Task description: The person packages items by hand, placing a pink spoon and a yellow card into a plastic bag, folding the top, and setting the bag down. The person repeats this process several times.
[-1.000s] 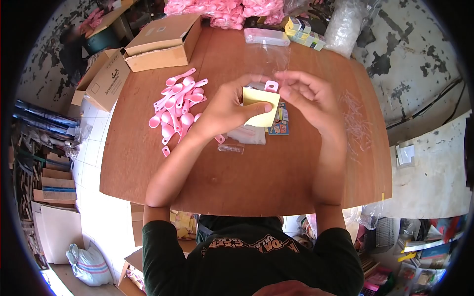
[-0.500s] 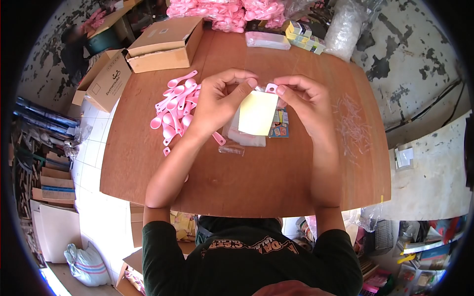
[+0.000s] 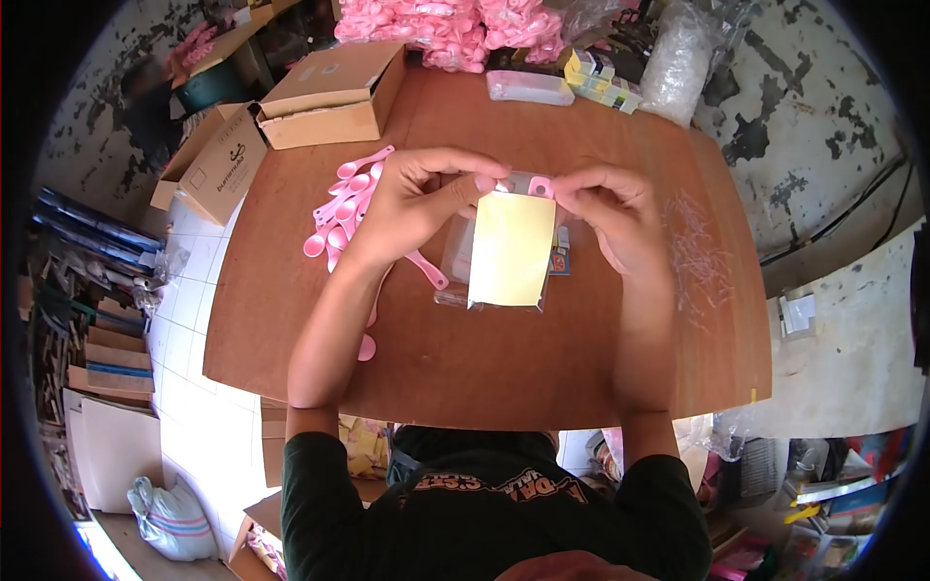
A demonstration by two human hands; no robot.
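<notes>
My left hand [image 3: 412, 208] pinches the top left corner of a small clear plastic bag [image 3: 521, 181], with thumb and forefinger closed. A plain pale yellow card [image 3: 513, 250] hangs upright in the bag, facing me. Beside the card's top right corner shows the holed pink handle end of a spoon [image 3: 542, 187]; the rest of it is hidden. My right hand [image 3: 615, 213] grips that handle end between thumb and fingers. Left of my left hand lies a heap of pink measuring spoons [image 3: 339, 218], partly covered by my forearm. Flat clear bags [image 3: 455, 257] lie behind the card.
Thin clear plastic strips [image 3: 697, 252] are scattered at the right of the wooden table [image 3: 484, 378]. Cardboard boxes [image 3: 325, 92] stand at the back left. Bagged pink spoons [image 3: 436, 29] are piled at the far edge, near yellow card stacks [image 3: 601, 77]. A person [image 3: 150, 107] sits far left.
The yellow card has moved down and slightly right, and its clear bag now shows around it. Both hands keep their pinching hold, my right hand slightly lower and farther right.
</notes>
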